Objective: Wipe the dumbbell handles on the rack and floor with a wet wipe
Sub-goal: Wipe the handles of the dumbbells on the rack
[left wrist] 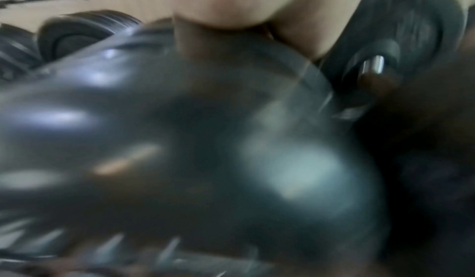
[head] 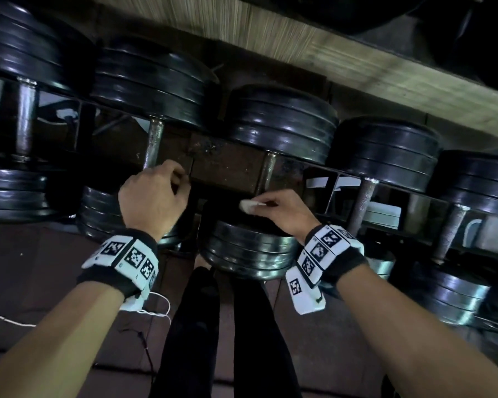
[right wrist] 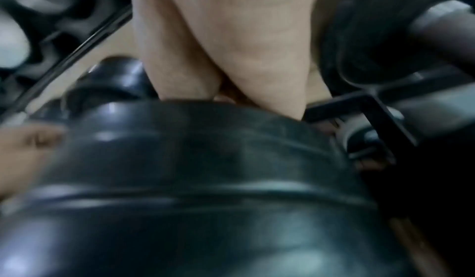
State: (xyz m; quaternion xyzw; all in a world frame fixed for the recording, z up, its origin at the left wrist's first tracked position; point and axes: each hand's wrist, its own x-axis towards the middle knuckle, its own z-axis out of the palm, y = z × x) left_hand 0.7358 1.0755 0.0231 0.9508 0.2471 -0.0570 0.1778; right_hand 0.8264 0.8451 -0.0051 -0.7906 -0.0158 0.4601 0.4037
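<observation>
Right hand [head: 282, 214] fingers pinching wet wipe [head: 249, 205], left hand [head: 153, 196] fingers curled around dumbbell handle [head: 153, 145], black plates [head: 250, 251] crowding below

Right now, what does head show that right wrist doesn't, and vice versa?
Head only: the wet wipe pinched in the right hand, the left hand curled at a dumbbell handle, and the row of dumbbells on the rack. Right wrist only: a black angled bracket beyond the palm. Both: the right hand over a black weight plate.
</observation>
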